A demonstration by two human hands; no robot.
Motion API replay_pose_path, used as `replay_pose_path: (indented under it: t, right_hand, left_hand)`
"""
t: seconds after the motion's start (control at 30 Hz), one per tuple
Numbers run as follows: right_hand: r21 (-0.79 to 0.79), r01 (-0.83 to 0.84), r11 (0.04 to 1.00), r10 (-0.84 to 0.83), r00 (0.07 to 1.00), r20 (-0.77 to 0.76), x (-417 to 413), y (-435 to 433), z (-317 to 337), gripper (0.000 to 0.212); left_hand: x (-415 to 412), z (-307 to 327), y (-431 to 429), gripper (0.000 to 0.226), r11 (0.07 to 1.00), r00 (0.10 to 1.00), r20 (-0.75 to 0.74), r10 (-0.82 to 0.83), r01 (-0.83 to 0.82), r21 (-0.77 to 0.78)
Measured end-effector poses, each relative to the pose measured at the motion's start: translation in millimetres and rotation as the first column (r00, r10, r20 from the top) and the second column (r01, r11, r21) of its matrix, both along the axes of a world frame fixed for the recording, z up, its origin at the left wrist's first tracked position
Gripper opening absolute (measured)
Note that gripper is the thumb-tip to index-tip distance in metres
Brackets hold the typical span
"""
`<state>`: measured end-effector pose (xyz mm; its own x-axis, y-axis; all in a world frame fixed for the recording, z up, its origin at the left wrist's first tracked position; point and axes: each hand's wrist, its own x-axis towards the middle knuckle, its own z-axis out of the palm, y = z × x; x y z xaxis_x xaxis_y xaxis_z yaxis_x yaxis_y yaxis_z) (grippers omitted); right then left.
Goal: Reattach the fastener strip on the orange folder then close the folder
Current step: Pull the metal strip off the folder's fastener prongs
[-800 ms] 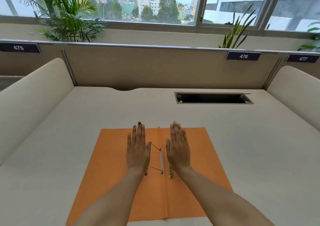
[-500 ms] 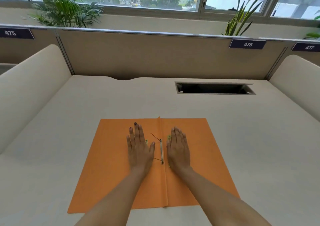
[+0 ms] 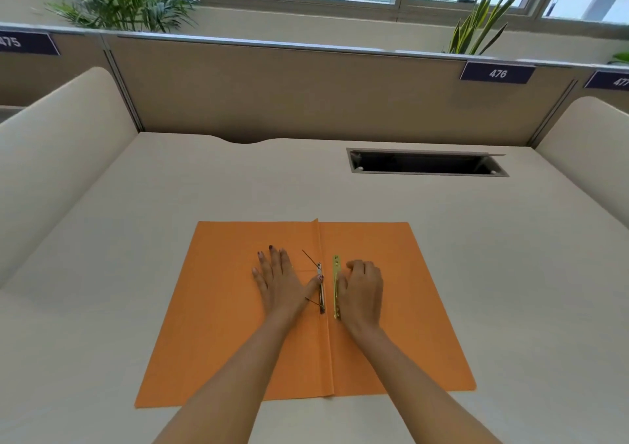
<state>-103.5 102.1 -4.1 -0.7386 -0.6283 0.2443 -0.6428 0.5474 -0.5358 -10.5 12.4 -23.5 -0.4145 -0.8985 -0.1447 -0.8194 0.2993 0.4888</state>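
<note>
**A:** where's it at? Near side first.

**B:** orange folder (image 3: 238, 324) lies open on the desk (image 3: 136, 212). Left hand (image 3: 279, 283) flat, grasping nothing, thumb on the prong base (image 3: 321, 295). Right hand (image 3: 360, 290) curled beside the loose gold fastener strip (image 3: 336, 287), which lies on the right flap just past the spine; can't tell if it's gripped.

**A:** next?

**B:** probably lift the strip, thread it over the prongs.

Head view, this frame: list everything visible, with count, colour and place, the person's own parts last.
Open orange paper folder: one, orange, flat on the desk, centre.
Silver metal fastener base with two thin prongs: one, silver, just left of the folder's crease.
Gold metal fastener strip: one, gold, loose just right of the crease.
Beige desk: one, beige, under the folder.
Dark cable slot: one, black, far right of the desk.
Number plates: three, dark, on the partition; 476 reads whole.
Potted plants: two in full, green, by the window.
Left hand: flat on the left flap, thumb at the base.
Right hand: fingers curled beside the strip.
</note>
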Motion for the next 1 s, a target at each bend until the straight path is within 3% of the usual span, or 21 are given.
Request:
replay_pose_path:
  t: [0.2,0.33,0.67,0.8,0.9,1.0]
  right_hand:
    - [0.184,0.074,0.980,-0.109,0.976,0.188,17.7,9.0,10.2,0.025]
    - [0.284,0.112,0.952,-0.173,0.965,0.196,22.5,7.9,16.7,0.016]
    - [0.320,0.117,0.940,-0.232,0.908,0.350,15.4,9.0,29.7,0.014]
    - [0.336,0.105,0.936,-0.219,0.921,0.322,18.2,10.5,28.0,0.027]
    - [0.338,0.100,0.936,-0.195,0.945,0.261,23.4,13.2,26.5,0.011]
    - [0.332,0.107,0.937,-0.191,0.954,0.230,24.5,16.8,26.1,0.015]
  left_hand:
    - [-0.6,-3.4,-1.9,0.115,1.000,1.000,0.004,-0.018,0.018,0.016]
    - [1.1,-4.7,0.4,0.117,1.000,0.999,0.015,-0.030,0.030,-0.010]
    - [-2.3,-8.7,1.0,0.114,0.999,0.999,0.039,-0.004,0.005,-0.033]
    - [-2.1,-11.2,0.9,0.115,0.999,0.999,0.038,-0.005,0.006,-0.039]
    - [-2.4,-11.0,1.3,0.115,0.999,0.999,0.044,-0.003,0.005,-0.047]
    - [-2.9,-9.7,1.7,0.115,0.999,0.999,0.053,-0.004,0.007,-0.050]
